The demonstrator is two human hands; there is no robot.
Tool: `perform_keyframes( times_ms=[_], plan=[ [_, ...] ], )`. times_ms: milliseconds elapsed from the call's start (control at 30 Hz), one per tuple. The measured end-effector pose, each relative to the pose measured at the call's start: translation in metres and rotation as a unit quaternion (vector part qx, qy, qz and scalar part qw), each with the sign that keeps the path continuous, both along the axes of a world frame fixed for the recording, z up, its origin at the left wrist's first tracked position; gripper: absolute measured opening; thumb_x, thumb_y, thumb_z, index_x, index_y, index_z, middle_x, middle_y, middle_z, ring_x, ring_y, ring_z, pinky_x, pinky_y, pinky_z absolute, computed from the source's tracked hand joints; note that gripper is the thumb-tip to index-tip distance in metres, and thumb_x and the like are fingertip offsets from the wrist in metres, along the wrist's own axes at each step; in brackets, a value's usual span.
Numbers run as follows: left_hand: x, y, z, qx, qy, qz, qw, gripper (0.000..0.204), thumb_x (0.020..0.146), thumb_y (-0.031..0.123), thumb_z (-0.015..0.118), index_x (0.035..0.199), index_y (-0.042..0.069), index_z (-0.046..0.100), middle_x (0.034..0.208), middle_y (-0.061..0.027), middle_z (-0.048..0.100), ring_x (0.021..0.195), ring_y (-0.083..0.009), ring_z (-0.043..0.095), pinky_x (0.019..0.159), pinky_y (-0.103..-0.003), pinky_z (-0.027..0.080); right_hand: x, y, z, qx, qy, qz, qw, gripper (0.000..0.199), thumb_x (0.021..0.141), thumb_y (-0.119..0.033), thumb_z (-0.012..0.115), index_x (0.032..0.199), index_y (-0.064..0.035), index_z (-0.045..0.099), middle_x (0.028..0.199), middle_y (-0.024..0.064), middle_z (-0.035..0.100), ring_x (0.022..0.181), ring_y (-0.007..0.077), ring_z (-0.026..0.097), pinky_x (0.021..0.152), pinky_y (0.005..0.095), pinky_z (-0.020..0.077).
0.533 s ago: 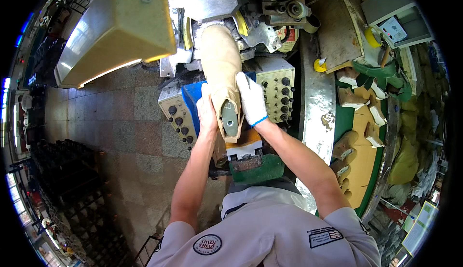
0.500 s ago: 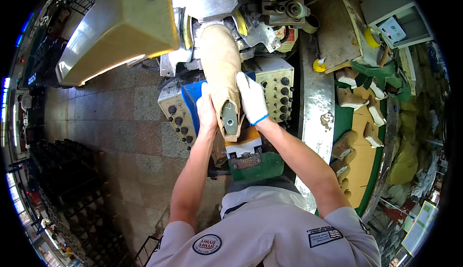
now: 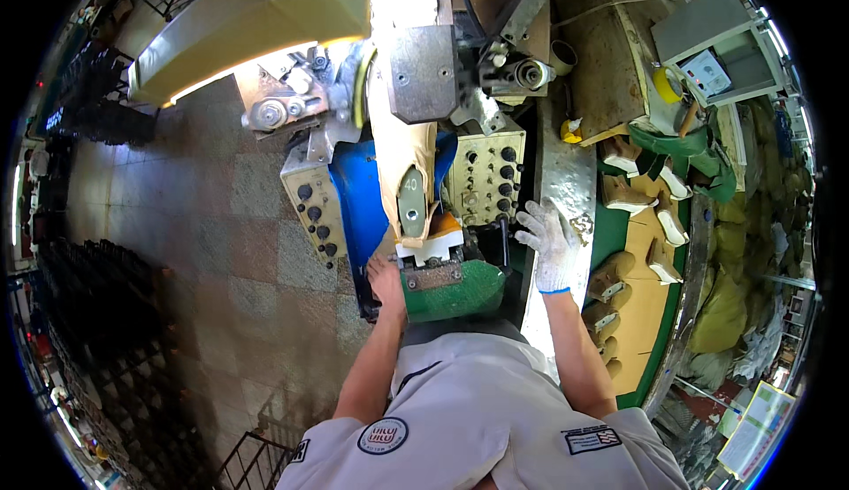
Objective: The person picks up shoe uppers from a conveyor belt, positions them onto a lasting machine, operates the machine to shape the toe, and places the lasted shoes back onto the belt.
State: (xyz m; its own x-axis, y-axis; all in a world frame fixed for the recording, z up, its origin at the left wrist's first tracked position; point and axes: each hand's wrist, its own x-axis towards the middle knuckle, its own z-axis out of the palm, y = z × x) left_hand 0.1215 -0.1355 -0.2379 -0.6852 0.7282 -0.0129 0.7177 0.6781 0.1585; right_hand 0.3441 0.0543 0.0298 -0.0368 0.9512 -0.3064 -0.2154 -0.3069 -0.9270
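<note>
A tan leather shoe upper (image 3: 396,149) on a last sits in a machine, its toe end under a dark metal block (image 3: 423,74). The grey-green top of the last (image 3: 412,202) faces up, and its heel end rests at a white support (image 3: 433,248). My bare left hand (image 3: 386,279) is lowered at the left side of the green cover (image 3: 455,291), its fingers loosely stretched against the machine and holding nothing visible. In a white glove with a blue cuff, my right hand (image 3: 550,241) is open beside the metal bench edge, fingers apart.
Control panels with black knobs (image 3: 485,176) flank a blue guard (image 3: 354,198). At right, a bench (image 3: 650,304) carries several tan shoe uppers on lasts (image 3: 630,191). A large cream lamp-like housing (image 3: 256,26) hangs at upper left. Dark racks (image 3: 97,313) stand at left.
Both hands have let go of the shoe upper; the left dropped toward the machine's lower side, the right moved out to the right. The metal block now covers the toe end.
</note>
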Motion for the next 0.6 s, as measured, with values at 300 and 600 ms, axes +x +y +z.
perform_keyframes(
  times_ms=[300, 600],
  plan=[
    [-0.084, -0.019, 0.146, -0.004, -0.34, -0.037, 0.94, 0.043, 0.077, 0.032, 0.082, 0.094, -0.006, 0.073, 0.081, -0.0239, 0.073, 0.077, -0.0351, 0.073, 0.071, -0.043, 0.057, 0.012, -0.006, 0.02, 0.006, 0.008, 0.067, 0.998, 0.056, 0.104, -0.018, 0.06, 0.147, 0.0122, 0.041, 0.126, 0.0235, 0.066, 0.107, 0.0293, 0.071, 0.081, 0.0341, 0.0608],
    [-0.106, -0.076, 0.369, 0.245, -0.647, 0.019, 0.722, 0.045, 0.067, 0.009, 0.08, 0.108, -0.008, 0.074, 0.096, -0.0102, 0.075, 0.083, -0.0185, 0.07, 0.077, -0.031, 0.055, -0.042, -0.039, 0.083, 0.06, 0.201, 0.283, 0.936, 0.064, 0.105, -0.033, 0.056, 0.148, 0.0105, 0.038, 0.131, 0.0244, 0.064, 0.116, 0.0309, 0.068, 0.098, 0.0395, 0.0561]
  ],
)
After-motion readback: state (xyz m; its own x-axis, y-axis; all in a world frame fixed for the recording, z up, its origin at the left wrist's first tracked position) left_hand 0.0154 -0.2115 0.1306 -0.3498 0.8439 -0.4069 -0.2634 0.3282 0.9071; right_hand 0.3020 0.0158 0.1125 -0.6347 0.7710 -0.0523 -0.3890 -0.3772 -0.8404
